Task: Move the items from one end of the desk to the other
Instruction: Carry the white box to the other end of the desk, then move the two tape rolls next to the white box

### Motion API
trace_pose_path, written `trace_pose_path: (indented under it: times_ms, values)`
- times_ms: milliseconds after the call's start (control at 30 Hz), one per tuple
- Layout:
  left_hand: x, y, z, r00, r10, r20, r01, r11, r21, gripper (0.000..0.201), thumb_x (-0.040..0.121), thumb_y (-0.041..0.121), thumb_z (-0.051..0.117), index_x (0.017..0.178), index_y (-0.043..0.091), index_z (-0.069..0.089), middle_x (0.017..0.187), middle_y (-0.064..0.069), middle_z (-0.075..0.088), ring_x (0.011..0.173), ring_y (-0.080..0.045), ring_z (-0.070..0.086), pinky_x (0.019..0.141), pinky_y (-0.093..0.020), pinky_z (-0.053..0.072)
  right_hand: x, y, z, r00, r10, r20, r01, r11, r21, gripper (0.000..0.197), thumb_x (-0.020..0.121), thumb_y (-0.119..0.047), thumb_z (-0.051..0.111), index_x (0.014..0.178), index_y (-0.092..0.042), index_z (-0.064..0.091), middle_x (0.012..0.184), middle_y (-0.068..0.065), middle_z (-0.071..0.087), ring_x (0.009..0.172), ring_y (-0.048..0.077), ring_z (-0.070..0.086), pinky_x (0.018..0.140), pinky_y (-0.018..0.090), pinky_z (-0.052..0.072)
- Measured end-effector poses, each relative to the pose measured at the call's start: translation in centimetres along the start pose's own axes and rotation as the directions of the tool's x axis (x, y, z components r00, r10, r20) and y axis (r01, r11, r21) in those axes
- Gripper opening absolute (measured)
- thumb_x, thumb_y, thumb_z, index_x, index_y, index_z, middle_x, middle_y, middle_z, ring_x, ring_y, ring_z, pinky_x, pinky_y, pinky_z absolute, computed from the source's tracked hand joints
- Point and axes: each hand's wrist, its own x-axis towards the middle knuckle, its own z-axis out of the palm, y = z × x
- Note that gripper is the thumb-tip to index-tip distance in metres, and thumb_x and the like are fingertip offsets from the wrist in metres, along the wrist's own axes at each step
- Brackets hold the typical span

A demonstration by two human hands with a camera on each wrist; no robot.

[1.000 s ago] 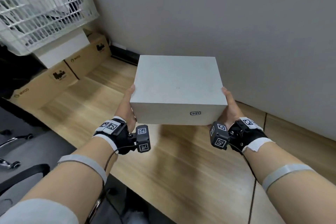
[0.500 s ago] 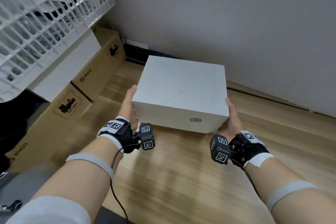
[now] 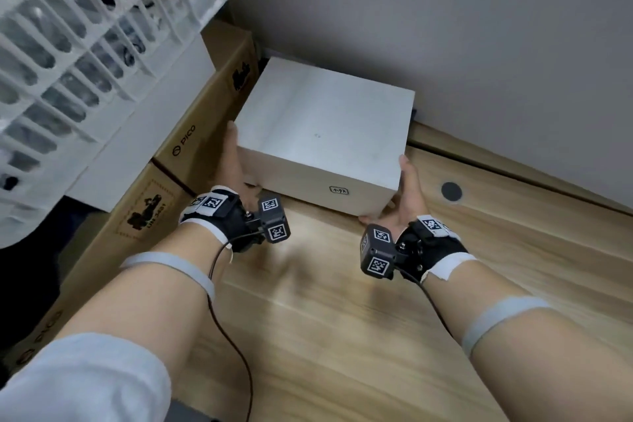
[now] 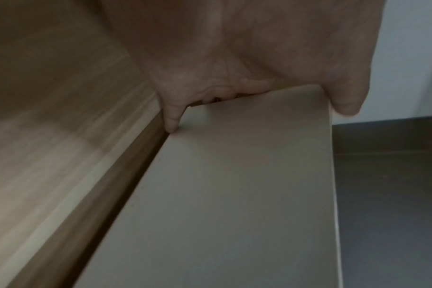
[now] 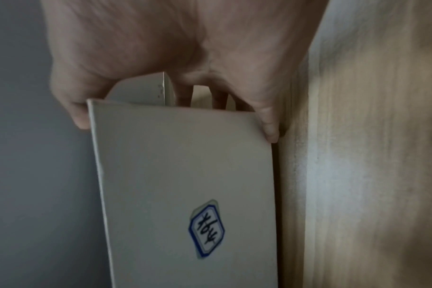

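The plain white rectangular cardboard box (image 3: 322, 134) was low over the pale wooden desk (image 3: 342, 336), beside brown cartons (image 3: 191, 147) (contact unclear). Left hand (image 3: 230, 161) and right hand (image 3: 409, 197) grasped its ends; release remained, by my judgement.

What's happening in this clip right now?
A person holds a plain white rectangular cardboard box between both hands: the left hand on its left side, the right hand on its right, fingers curled under the bottom edge. The box is low over the light wooden desk, in the corner beside the brown cardboard boxes and near the grey wall.
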Motion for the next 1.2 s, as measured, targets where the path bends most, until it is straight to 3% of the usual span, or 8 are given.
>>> trace_pose_path:
  times_ms: [200,367,433,533,633,733,1000,1200]
  values:
    - [-1.0,0.2,0.5,0.996,0.071,-0.045,-0.065,0.990,0.128,0.100,0.076,0.064,0.072,0.156,0.030,0.023,0.158,-0.004,0.028,0.135,-0.034,0.042,0.070,-0.039,0.052,-0.3,-0.2,0.7,0.998,-0.050,-0.036,0.044,0.987,-0.154,0.047,0.084,-0.059,0.063,0.117,-0.026,0.063,0.119,-0.003,0.066,0.104,0.024,0.063,0.081,0.046,0.056]
    - [-1.7,-3.0,0.6,0.987,0.130,-0.092,-0.108,0.971,0.213,0.106,0.055,0.082,0.069,0.147,0.044,0.034,0.151,0.005,0.041,0.121,-0.031,0.060,0.081,-0.046,0.061,-2.0,-0.5,-1.5,0.996,-0.078,-0.033,0.066,0.964,-0.259,0.058,0.087,-0.058,0.059,0.136,-0.028,0.052,0.145,-0.001,0.050,0.130,0.021,0.046,0.103,0.056,0.044]
    - [-3.4,-5.3,2.1,0.990,0.133,-0.050,-0.114,0.954,0.276,0.083,0.077,0.075,0.056,0.143,0.027,0.042,0.137,-0.003,0.055,0.112,-0.030,0.063,0.085,-0.045,0.059,-3.4,-0.8,-3.3,0.997,-0.072,-0.016,0.064,0.949,-0.310,0.060,0.091,-0.058,0.053,0.141,-0.025,0.049,0.150,0.006,0.043,0.138,0.026,0.040,0.108,0.059,0.038]
    - [-6.2,-9.8,5.1,0.993,0.110,0.039,-0.117,0.941,0.316,0.061,0.094,0.058,0.048,0.135,0.013,0.047,0.118,-0.009,0.062,0.101,-0.026,0.066,0.082,-0.042,0.059,-5.8,-2.1,-7.0,0.997,-0.073,0.007,0.071,0.941,-0.330,0.052,0.094,-0.055,0.049,0.133,-0.022,0.058,0.142,0.008,0.053,0.129,0.026,0.050,0.106,0.058,0.042]
    - [-9.5,-14.9,8.5,0.989,0.097,0.115,-0.134,0.910,0.391,0.061,0.095,0.049,0.051,0.139,0.007,0.044,0.120,-0.015,0.061,0.097,-0.031,0.064,0.085,-0.045,0.056,-9.3,-4.3,-11.9,0.993,-0.114,0.006,0.111,0.949,-0.294,0.049,0.094,-0.052,0.051,0.129,-0.019,0.059,0.132,0.008,0.060,0.121,0.026,0.057,0.103,0.056,0.046]
    - [-14.3,-20.0,12.4,0.967,0.038,0.251,-0.147,0.890,0.431,0.053,0.097,0.035,0.051,0.144,0.011,0.041,0.135,-0.012,0.056,0.114,-0.034,0.063,0.091,-0.046,0.054,-14.1,-7.1,-18.0,0.981,-0.195,-0.009,0.187,0.949,-0.255,0.046,0.095,-0.050,0.052,0.126,-0.018,0.060,0.129,0.009,0.062,0.118,0.026,0.060,0.101,0.054,0.048]
    - [-34.6,-39.2,22.9,0.751,-0.093,0.654,-0.320,0.815,0.484,0.034,0.102,0.020,0.046,0.134,0.007,0.052,0.123,-0.013,0.069,0.110,-0.029,0.067,0.103,-0.045,0.050,-31.5,-13.2,-41.6,0.877,-0.463,-0.128,0.448,0.884,-0.133,0.046,0.093,-0.047,0.058,0.129,-0.018,0.058,0.125,0.008,0.064,0.114,0.025,0.063,0.099,0.051,0.050]
    - [-49.8,-57.7,27.7,0.588,-0.264,0.765,-0.397,0.730,0.557,0.026,0.100,0.017,0.049,0.122,0.007,0.059,0.113,-0.013,0.072,0.097,-0.027,0.071,0.083,-0.035,0.057,-46.8,-15.6,-62.1,0.712,-0.587,-0.385,0.602,0.793,-0.096,0.037,0.093,-0.038,0.061,0.122,-0.016,0.062,0.121,0.007,0.068,0.111,0.026,0.066,0.093,0.044,0.054]
